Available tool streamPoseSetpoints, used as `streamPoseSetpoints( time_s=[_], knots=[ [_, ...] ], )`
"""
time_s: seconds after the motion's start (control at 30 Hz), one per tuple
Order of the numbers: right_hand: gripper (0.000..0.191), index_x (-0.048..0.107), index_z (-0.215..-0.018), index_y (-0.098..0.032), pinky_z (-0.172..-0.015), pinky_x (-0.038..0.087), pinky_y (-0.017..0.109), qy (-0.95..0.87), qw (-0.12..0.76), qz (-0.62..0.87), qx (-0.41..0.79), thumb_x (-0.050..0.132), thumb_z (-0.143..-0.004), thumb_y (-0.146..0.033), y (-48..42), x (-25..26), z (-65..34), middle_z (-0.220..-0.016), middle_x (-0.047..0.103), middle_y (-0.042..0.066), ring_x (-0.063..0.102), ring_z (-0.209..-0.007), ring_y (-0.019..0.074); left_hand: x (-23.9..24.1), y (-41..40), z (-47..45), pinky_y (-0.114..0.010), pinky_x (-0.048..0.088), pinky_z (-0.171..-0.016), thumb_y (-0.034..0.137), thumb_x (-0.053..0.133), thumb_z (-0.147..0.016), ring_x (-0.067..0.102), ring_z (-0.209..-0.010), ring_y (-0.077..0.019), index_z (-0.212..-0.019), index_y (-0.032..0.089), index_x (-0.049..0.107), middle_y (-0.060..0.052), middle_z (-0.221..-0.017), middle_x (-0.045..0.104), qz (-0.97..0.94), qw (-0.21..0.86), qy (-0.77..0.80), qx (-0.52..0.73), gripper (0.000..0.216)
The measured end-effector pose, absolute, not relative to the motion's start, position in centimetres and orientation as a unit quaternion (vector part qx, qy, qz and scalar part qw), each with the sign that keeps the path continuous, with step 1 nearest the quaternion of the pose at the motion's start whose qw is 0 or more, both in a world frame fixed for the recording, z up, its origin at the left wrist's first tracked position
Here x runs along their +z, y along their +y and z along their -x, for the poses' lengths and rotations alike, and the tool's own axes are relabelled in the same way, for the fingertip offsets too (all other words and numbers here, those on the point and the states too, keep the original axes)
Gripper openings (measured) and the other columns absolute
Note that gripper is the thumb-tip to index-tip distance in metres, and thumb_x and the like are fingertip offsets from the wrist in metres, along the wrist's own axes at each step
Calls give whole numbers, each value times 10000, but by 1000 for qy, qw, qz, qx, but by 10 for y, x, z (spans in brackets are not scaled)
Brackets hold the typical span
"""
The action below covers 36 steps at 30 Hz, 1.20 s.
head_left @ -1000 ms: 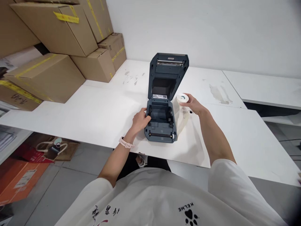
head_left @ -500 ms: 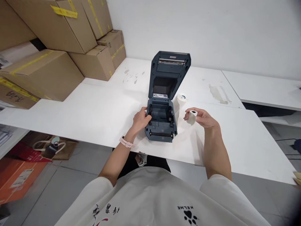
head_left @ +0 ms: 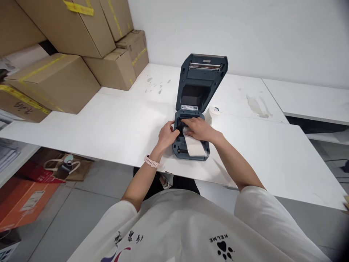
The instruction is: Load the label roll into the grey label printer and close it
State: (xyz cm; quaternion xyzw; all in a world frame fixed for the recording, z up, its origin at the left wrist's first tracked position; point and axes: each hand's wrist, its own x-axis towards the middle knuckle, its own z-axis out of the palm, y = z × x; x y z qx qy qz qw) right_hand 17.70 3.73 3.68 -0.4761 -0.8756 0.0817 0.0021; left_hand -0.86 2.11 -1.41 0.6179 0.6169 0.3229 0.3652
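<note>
A dark grey label printer [head_left: 201,83] stands on the white table with its lid raised. My left hand [head_left: 166,136] grips the left side of the printer's base, thumb over the inner edge. Inside the open bay, my right hand [head_left: 201,129] is closed on a small roll of white paper labels [head_left: 194,146]. Its loose strip hangs forward over the front of the base. The roll's core is hidden under my fingers. A second white roll [head_left: 215,110] with a blue-ringed core stands on the table, just right of the printer's hinge.
Taped cardboard boxes [head_left: 57,82] are stacked at the left end of the white table [head_left: 131,122]. A white wall rises behind. Below the table on the left lie an orange box [head_left: 29,200] and a bag. An open shelf [head_left: 324,125] is at the right.
My right hand has moved left with the paper roll, from beside the printer into its open bay. My left hand stays on the printer's left side. The view has shifted slightly.
</note>
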Motion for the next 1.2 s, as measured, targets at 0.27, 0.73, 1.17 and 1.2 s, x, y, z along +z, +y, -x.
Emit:
streamPoseSetpoints(
  time_s=[0.27,0.73,1.17,1.2],
  knots=[
    [367,694,-1272,-215,-1060,529,493,-866,203,436,140,473,-1054,-410,-50,22,-205,-1390,681,106,632,-1255,288,-33,25,6,-423,503,-1060,209,591,-760,610,-1286,-271,-1360,187,523,-128,-1444,611,-545,508,518,420,604],
    [666,463,-1529,-348,-1267,246,642,-891,207,387,113,675,-929,-542,-71,0,-206,-1621,479,64,416,-1525,326,-19,19,5,-390,473,-1099,230,555,-809,531,-1388,-251,-1365,181,459,-149,-1501,548,-549,529,506,402,567],
    [300,716,-1269,-353,-1241,353,555,-844,312,390,195,523,-1044,-308,-77,-11,-211,-1413,685,-4,588,-1397,233,-15,20,3,-432,459,-1129,332,675,-784,490,-1415,-291,-1503,223,348,-143,-1590,441,-507,592,492,387,798],
    [306,714,-1275,-365,-1242,353,557,-843,308,391,203,516,-1046,-317,-76,-10,-211,-1418,680,-11,586,-1399,234,-16,21,4,-430,459,-1131,344,683,-781,487,-1419,-291,-1515,234,340,-137,-1595,438,-507,595,490,386,817]
  ],
)
